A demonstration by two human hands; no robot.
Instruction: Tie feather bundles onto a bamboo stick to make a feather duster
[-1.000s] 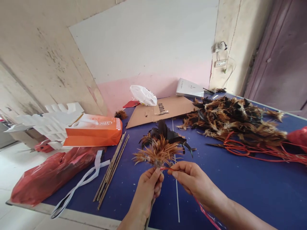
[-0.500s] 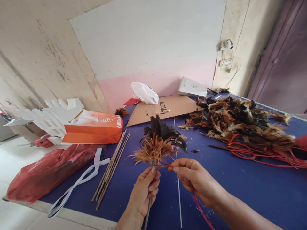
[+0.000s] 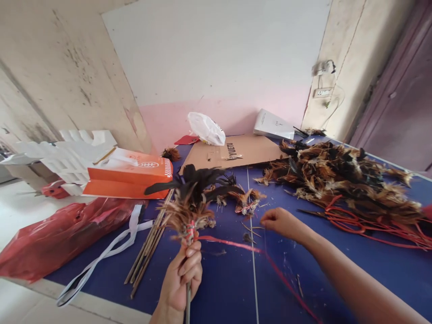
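My left hand is closed round a thin stick topped with a feather duster head of brown and black feathers, held upright over the blue table. Red string is wound at the base of the feathers and trails right across the table. My right hand reaches forward over the table, fingers curled low near a small loose bunch of brown feathers. Whether it pinches anything is unclear.
A big pile of brown and black feathers with red string lies at right. Several thin sticks lie left of my hand. An orange bag, red plastic bag, white straps, cardboard sheet and white bag are around.
My right hand has let go of the string at the duster and moved forward and right toward the loose feathers. My left hand has swung the duster left and upright.
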